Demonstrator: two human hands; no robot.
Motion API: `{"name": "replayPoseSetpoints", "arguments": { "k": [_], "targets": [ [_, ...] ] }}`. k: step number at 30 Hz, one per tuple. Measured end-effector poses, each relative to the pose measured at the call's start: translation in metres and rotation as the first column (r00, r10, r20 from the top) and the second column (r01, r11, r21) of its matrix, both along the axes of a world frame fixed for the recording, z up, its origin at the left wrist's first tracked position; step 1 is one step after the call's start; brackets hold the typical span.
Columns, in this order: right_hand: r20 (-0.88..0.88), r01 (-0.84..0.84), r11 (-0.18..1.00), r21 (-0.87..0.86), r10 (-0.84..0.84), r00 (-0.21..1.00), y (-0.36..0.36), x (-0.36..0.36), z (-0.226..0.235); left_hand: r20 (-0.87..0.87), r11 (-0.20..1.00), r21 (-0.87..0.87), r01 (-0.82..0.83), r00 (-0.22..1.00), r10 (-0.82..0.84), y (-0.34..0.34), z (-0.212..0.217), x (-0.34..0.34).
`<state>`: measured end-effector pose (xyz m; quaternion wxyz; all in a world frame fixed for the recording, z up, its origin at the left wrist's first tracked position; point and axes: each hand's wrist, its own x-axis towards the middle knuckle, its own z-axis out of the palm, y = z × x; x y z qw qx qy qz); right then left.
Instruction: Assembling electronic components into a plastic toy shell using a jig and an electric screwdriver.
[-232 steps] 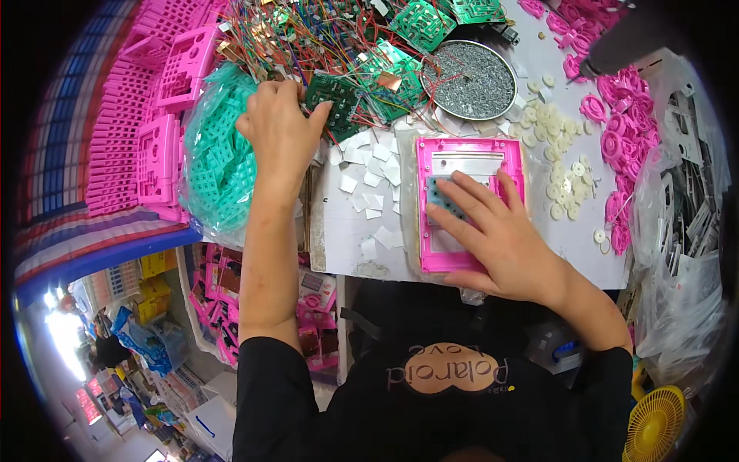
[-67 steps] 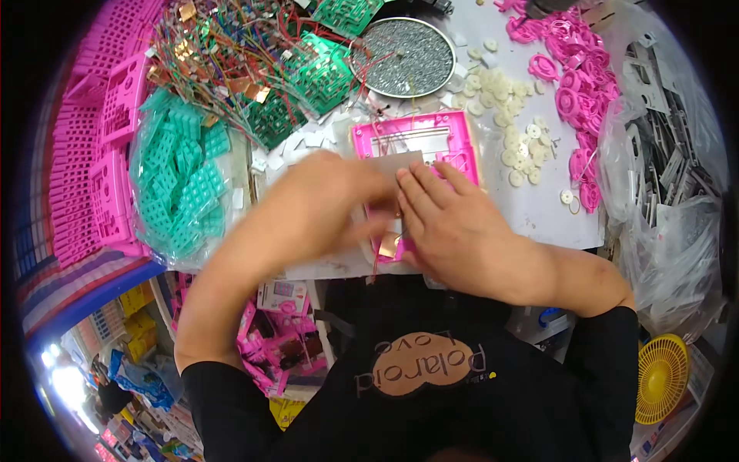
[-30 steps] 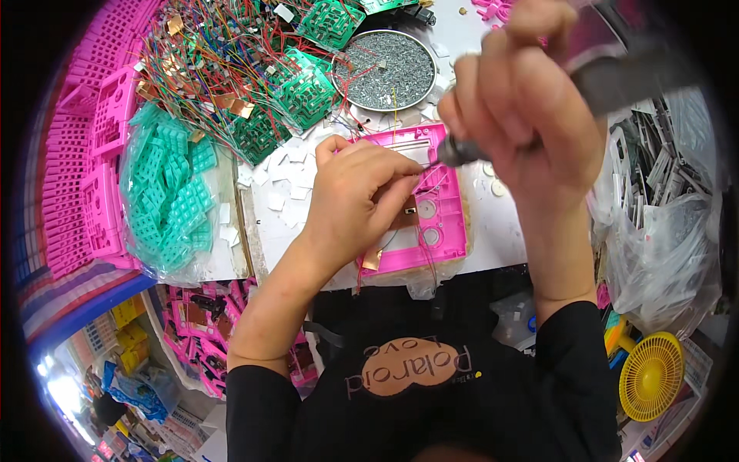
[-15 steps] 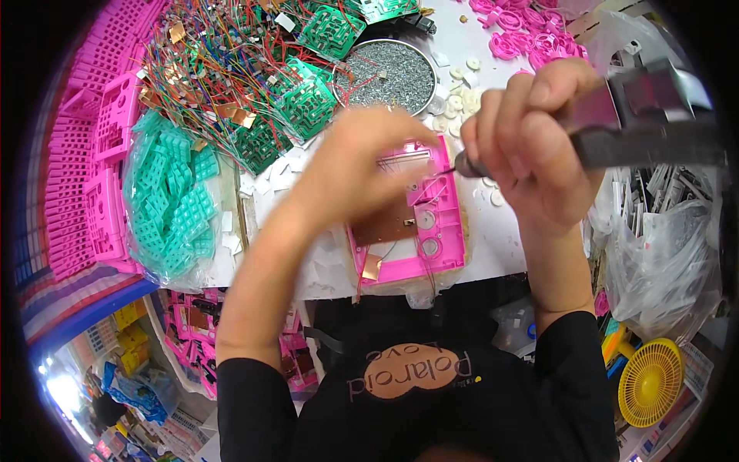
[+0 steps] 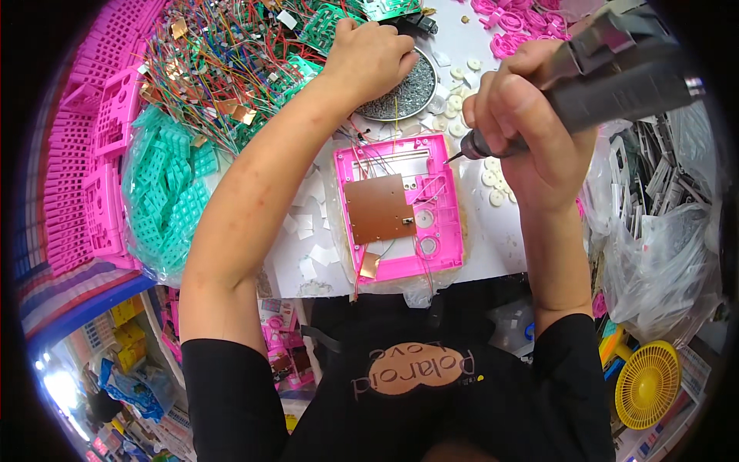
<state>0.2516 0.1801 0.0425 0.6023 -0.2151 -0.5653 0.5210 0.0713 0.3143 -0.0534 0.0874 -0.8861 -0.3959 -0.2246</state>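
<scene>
While our right hand [image 5: 531, 131] grips the electric screwdriver [image 5: 616, 73] over the pink housing [image 5: 400, 212], our left hand [image 5: 369, 58] dips curled fingers into the round screw dish [image 5: 404, 88].

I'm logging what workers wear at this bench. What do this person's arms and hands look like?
Both forearms are bare, with short black sleeves ending above the elbows. The left hand and right hand wear no gloves; no rings, watch or bracelets show.

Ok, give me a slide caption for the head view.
Right hand holds electric screwdriver above pink housing; left hand reaches into screw dish.
</scene>
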Motion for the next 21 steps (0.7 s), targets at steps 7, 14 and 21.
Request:
{"name": "replayPoseSetpoints", "arguments": {
  "k": [7, 14, 21],
  "targets": [
    [0.141, 0.04, 0.988, -0.151, -0.019, 0.99, 0.007, -0.009, 0.01, -0.044, 1.0, -0.018, -0.021, 0.999, 0.02, 0.005, 0.005, -0.009],
    [0.157, -0.011, 0.967, -0.256, 0.053, 0.986, 0.009, -0.02, 0.016, -0.043, 0.962, -0.222, -0.157, 0.987, 0.152, 0.0, 0.027, -0.018],
    [0.152, -0.077, 0.989, -0.126, 0.096, 0.984, -0.008, -0.027, -0.012, 0.379, 0.752, -0.645, 0.133, 0.911, 0.164, -0.096, 0.066, -0.057]
  ]
}}
